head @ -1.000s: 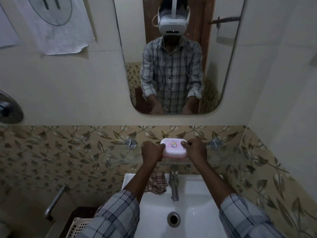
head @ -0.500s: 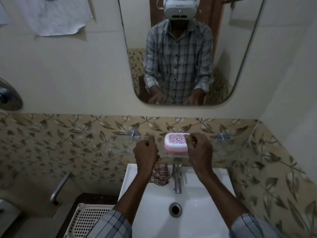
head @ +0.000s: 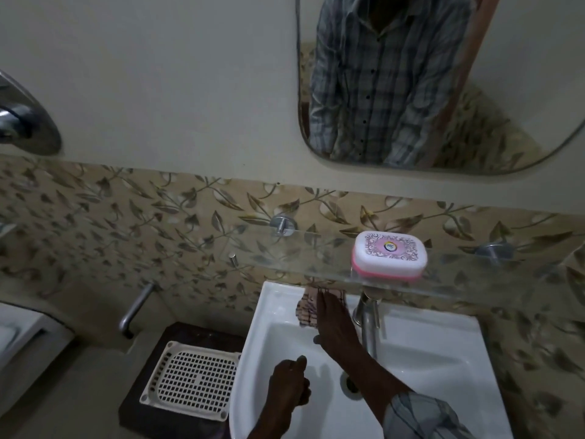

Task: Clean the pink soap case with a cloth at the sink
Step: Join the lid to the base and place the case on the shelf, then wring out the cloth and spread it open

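Sitting on glass shelf (head: 316, 258) above tap (head: 368, 324): pink soap case (head: 389, 255). Right grip (head: 335, 324), fingers straight, touches checked cloth (head: 305, 312) on sink (head: 272, 299) back rim. Left grip (head: 289, 384) loosely curled, empty.

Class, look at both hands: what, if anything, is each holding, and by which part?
Nothing is held. The right hand rests straight-fingered on the checked cloth at the back of the sink; the left hand hangs loosely curled, empty.
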